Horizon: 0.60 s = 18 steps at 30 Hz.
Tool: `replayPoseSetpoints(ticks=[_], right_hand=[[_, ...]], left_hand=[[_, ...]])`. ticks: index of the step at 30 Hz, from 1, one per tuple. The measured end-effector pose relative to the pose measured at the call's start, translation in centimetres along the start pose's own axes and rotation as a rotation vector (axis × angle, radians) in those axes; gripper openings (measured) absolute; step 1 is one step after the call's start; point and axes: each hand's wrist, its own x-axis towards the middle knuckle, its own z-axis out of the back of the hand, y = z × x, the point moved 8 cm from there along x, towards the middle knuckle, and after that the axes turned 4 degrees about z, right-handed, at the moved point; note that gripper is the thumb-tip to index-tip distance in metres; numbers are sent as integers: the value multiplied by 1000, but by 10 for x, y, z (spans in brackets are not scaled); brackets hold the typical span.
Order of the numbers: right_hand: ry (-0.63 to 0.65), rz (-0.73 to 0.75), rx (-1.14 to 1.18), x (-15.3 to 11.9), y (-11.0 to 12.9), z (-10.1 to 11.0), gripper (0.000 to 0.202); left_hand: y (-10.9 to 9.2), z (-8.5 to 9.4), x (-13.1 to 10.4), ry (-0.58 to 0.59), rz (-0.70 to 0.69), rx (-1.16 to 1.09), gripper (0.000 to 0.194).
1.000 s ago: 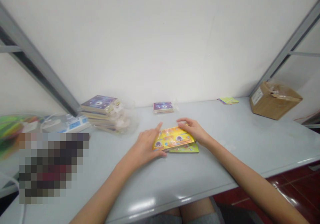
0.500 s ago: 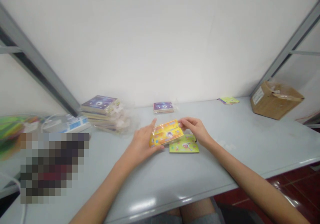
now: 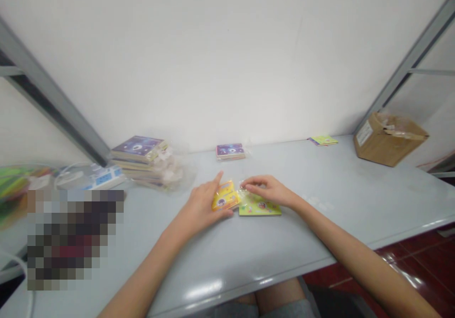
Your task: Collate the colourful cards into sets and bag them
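A yellow booklet (image 3: 224, 198) with small printed pictures sits in a clear plastic bag (image 3: 243, 194). My left hand (image 3: 202, 204) grips the booklet's left side, thumb below and fingers above. At the bag's right end, my right hand (image 3: 272, 190) has its fingertips drawn together on the clear film. Beneath that hand a green booklet (image 3: 261, 208) lies flat on the table, its upper part covered by the hand and the film.
Bagged purple booklets (image 3: 140, 147) form a stack at left, with another purple pack (image 3: 230, 151) near the wall. Green booklets (image 3: 323, 140) lie at the back right beside a cardboard box (image 3: 389, 140). A power strip (image 3: 106, 178) and a blurred-out patch are at left.
The yellow booklet has shifted left, deeper into my left hand. My right hand has followed leftward, from the booklet's right end to the bag's edge. The green booklet stays put.
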Motion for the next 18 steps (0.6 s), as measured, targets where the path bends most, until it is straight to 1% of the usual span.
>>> replayPoseSetpoints(ticks=[3, 5, 7, 10, 12, 15, 18], right_hand=[[-74, -17, -68, 1, -5, 21, 30], [-64, -43, -108, 0, -12, 29, 32], [19, -69, -162, -3, -19, 29, 39], [183, -85, -300, -8, -30, 21, 50], [243, -97, -364, -9, -37, 18, 52], [258, -146, -366, -9, -46, 18, 48], [222, -193, -344, -7, -51, 23, 38]], left_hand=[[4, 5, 0, -21, 17, -2, 90], [7, 7, 1, -23, 43, 4, 90], [8, 9, 1, -27, 58, 15, 90], [10, 13, 2, -44, 62, 33, 91], [10, 14, 3, -56, 62, 40, 92], [10, 16, 3, -70, 64, 42, 91], [9, 17, 3, -77, 58, 31, 90]])
